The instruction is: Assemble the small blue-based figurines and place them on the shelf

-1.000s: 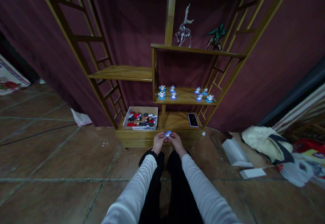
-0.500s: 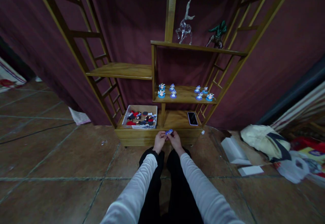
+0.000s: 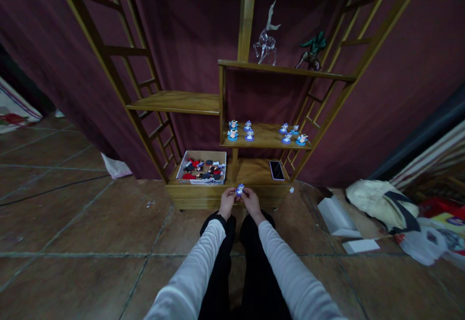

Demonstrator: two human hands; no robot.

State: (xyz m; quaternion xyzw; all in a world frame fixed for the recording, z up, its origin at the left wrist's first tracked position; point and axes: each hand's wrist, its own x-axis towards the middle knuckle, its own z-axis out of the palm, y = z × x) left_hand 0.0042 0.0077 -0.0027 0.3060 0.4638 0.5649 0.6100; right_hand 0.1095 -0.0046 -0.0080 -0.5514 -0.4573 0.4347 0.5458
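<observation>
Between my two hands, in front of the cabinet's low base, is a small purple-and-white figurine (image 3: pixel 240 190) on a round purple base. My left hand (image 3: pixel 227 202) pinches it from the left, and my right hand (image 3: pixel 251 201) grips its other side. It stands upright, facing me. Behind my hands, a cardboard box (image 3: pixel 222 159) on the lower left shelf holds several red and black figurines (image 3: pixel 196 165). On the shelf above stand several similar figurines in two groups, a blue-based one (image 3: pixel 233 135) at the left and a purple-based one (image 3: pixel 286 138) at the right.
A phone (image 3: pixel 276 170) lies on the lower right shelf. A glass deer (image 3: pixel 267 44) and a dark green statue (image 3: pixel 314 51) stand on the high shelf. White boxes (image 3: pixel 337 216), a cloth bag (image 3: pixel 378 201) and plastic bags (image 3: pixel 423 242) lie on the floor at the right.
The figurine has been turned from a tilted, sideways pose to upright between my fingers. My hands stay at almost the same spot; the view has shifted slightly.
</observation>
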